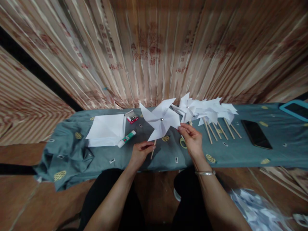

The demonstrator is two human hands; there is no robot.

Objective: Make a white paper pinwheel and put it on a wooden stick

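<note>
A white paper pinwheel (160,119) on a thin wooden stick stands upright over a grey-blue cloth (72,154). My left hand (141,153) is closed on the stick just below the wheel. My right hand (192,138) pinches the tip of the wheel's right blade between thumb and fingers. A silver pin sits at the wheel's centre. A row of several finished pinwheels (209,112) lies to the right, sticks pointing toward me.
A stack of white paper squares (107,130) lies at the left, with a glue stick (126,139) and a small red box (132,118) beside it. Scissors (182,142) lie partly hidden under my right hand. A black phone (256,134) rests further right. A curtain hangs behind.
</note>
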